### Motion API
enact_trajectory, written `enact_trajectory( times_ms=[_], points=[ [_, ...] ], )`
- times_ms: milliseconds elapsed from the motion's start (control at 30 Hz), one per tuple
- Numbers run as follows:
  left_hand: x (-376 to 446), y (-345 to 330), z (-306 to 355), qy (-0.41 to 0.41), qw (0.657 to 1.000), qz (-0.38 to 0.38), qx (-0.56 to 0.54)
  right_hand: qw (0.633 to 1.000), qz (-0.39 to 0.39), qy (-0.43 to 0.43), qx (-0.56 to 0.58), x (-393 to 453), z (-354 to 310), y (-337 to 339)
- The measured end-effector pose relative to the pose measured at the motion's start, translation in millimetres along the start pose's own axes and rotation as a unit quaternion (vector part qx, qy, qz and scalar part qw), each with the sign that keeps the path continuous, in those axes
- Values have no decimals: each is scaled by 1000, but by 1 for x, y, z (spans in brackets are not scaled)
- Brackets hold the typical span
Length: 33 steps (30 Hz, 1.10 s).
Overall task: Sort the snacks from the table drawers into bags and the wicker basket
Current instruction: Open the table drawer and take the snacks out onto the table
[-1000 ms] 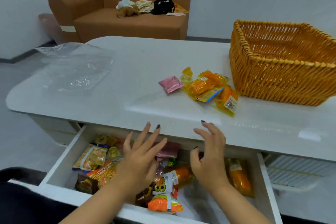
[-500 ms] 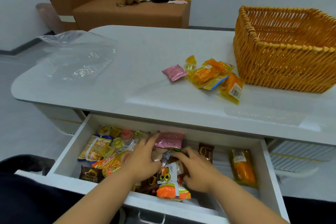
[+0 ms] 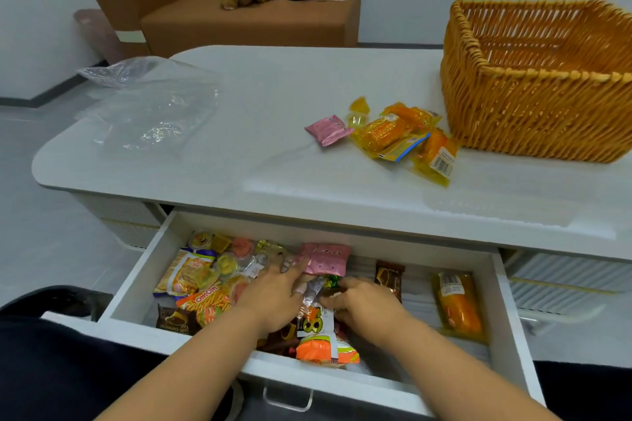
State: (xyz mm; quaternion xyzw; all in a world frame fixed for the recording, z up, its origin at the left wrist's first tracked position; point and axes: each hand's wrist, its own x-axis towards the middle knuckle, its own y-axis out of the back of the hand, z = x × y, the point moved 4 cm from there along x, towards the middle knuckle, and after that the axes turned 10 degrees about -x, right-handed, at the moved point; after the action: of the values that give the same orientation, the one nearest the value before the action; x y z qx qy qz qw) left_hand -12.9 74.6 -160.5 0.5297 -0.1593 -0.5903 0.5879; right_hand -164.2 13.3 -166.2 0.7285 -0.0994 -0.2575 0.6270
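Note:
The open white drawer (image 3: 506,311) under the table holds several mixed snack packets. Both my hands are inside it, over the middle of the pile. My left hand (image 3: 273,294) grips the lower left corner of a pink packet (image 3: 326,258) at the drawer's back. My right hand (image 3: 366,306) has its fingers curled and pinches a small clear-wrapped snack (image 3: 313,292) beside a green wrapper. An orange packet (image 3: 458,308) lies alone at the drawer's right. The wicker basket (image 3: 533,120) stands on the table at the right. A clear plastic bag (image 3: 150,113) lies at the table's left.
On the white table (image 3: 273,154), a pink packet (image 3: 328,130) and several yellow-orange packets (image 3: 403,137) lie just left of the basket. A brown sofa (image 3: 239,17) with a soft toy and oddments stands behind the table. The drawer's handle (image 3: 287,402) faces me.
Both hands came down from above the drawer's edge into the snack pile. Since half a second ago they have closed on packets near the middle.

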Motion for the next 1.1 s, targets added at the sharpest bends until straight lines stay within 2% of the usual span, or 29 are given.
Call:
enact_trajectory(
  times_ms=[200,433,533,600,733,833,900,967,1100],
  points=[
    [-5,-1,0,-4,999,-41,-11,1000,28,-13,0,-4,14,7],
    [4,2,0,-50,999,2,4,998,-15,-50,-39,-23,38,71],
    [4,-1,5,-82,997,4,-4,998,-2,-64,5,-48,57,107],
    [3,-3,10,-99,995,-9,-7,992,7,-81,99,-69,74,123],
    [5,-4,8,-111,993,-31,-6,935,105,-101,324,-106,98,151],
    [4,-5,7,-130,991,-36,19,886,175,-119,413,-111,105,168],
    [1,-2,12,-139,990,-21,30,856,210,-145,450,-108,110,171],
    [0,4,17,-158,987,12,25,841,233,-171,457,-105,116,169],
    [4,16,12,-139,983,108,-43,844,237,-180,446,-102,119,166]
  ],
)
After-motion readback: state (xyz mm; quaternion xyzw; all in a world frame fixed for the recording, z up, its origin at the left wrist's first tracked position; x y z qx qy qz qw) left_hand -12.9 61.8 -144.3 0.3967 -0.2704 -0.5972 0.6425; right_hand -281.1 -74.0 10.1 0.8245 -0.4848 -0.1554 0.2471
